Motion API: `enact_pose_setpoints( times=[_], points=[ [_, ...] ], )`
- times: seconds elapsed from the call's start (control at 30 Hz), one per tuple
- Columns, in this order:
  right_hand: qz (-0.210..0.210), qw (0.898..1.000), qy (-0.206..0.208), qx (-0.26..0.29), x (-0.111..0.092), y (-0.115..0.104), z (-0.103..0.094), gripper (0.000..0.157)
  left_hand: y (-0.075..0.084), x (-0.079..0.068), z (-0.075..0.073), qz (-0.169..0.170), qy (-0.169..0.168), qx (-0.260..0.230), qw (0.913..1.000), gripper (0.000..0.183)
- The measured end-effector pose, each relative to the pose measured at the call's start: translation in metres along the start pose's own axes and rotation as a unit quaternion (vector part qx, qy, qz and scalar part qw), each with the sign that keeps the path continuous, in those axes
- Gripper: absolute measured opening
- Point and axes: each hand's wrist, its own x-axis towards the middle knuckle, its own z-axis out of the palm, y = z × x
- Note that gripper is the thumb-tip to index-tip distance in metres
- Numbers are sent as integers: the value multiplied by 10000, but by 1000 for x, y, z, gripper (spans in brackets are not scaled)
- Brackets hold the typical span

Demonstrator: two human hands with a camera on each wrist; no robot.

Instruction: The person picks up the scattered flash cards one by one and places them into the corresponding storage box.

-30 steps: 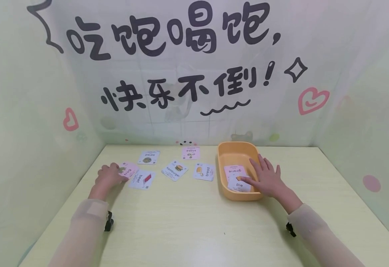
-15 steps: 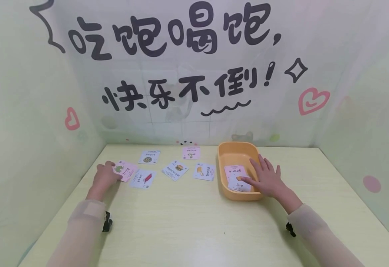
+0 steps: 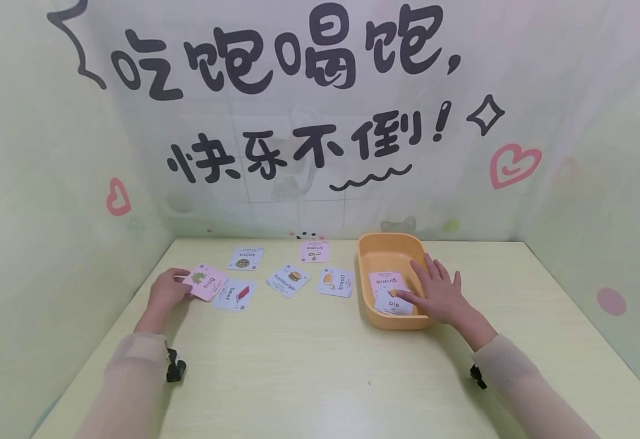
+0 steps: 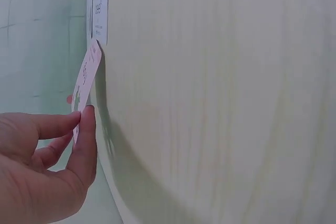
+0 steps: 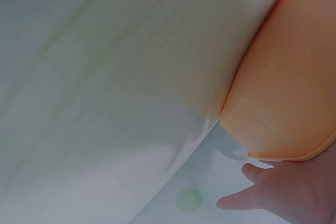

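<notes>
At the table's left, my left hand (image 3: 167,289) pinches the edge of a pink "frog" card (image 3: 208,282) between thumb and fingertips. In the left wrist view that frog card (image 4: 86,80) is tilted up off the tabletop, its far end near the "beef" card (image 4: 100,11). On the right, my right hand (image 3: 440,292) spreads over the right side of an orange plastic tub (image 3: 394,244), fingers extended. Its thumb reaches in above a "pie" card (image 3: 394,303), which overlaps a pink "giraffe" card (image 3: 386,280). In the right wrist view the tub's wall (image 5: 283,77) hides part of the hand.
Between hand and tub lie a "salad" card (image 3: 245,258), a "hamburger" card (image 3: 288,280), a "bread" card (image 3: 335,282) and a pink "snake" card (image 3: 314,251). A printed curtain (image 3: 320,201) stands behind the pale table (image 3: 298,366) and along both sides.
My left hand has drawn back slightly leftward along the frog card, so more of the card shows. The right hand and the tub have stayed in place.
</notes>
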Motion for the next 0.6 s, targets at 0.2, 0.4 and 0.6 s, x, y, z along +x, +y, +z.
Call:
enact_pose_setpoints(
  times=[0.2,0.4,0.6],
  points=[
    [3,10000,1,13,0,0,0,93,-2,1,-2,-139,-30,-779,9969,51],
    [-2,10000,12,15,-1,0,1,92,-3,2,-2,-188,-15,-1225,9923,51],
    [13,10000,23,23,-1,0,1,92,0,3,-3,-234,54,-1255,9918,52]
  ],
)
